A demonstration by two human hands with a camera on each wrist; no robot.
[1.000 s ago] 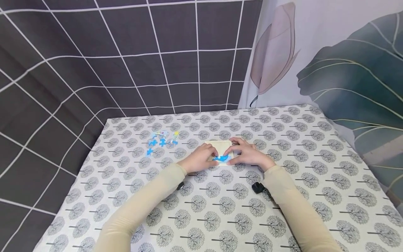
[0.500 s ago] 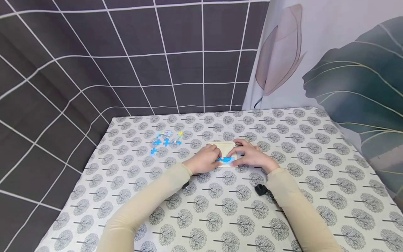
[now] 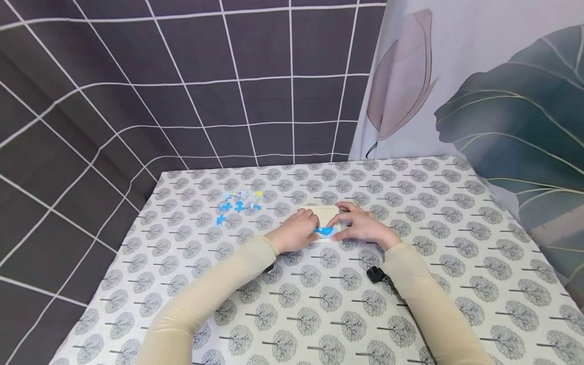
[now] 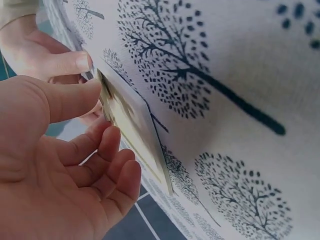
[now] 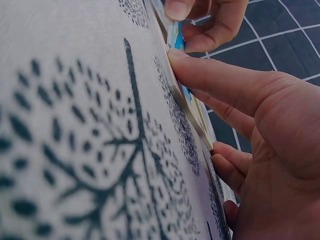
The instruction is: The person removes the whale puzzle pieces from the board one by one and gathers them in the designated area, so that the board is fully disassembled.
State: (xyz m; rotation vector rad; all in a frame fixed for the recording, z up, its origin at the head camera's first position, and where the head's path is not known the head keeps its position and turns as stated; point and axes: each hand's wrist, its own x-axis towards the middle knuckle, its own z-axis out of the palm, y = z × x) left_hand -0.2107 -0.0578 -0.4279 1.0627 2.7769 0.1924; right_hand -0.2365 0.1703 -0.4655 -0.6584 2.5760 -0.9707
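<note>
A shallow pale wooden puzzle board [image 3: 325, 215] lies on the cloth between both hands, with blue jigsaw pieces [image 3: 325, 232] along its near side. My left hand [image 3: 294, 230] is at the board's near left corner, thumb and index finger pinching a puzzle piece that they largely cover. In the left wrist view its other fingers curl loosely over the board. My right hand [image 3: 362, 227] holds the board from the right: the thumb is at the near edge, the index finger reaches onto the blue pieces, and other fingers lie along the right side.
Several loose blue puzzle pieces [image 3: 239, 206] lie to the left of the board, beside a yellow sun-shaped patch [image 3: 259, 194]. The tree-print tablecloth [image 3: 310, 319] covers the table. Behind stands a dark grid curtain [image 3: 264, 101], with a leaf-print curtain [image 3: 511, 121] to the right.
My left hand has shifted slightly inward over the near left corner, covering more of the blue pieces. My right hand keeps its place on the board; the head view has swung a little.
</note>
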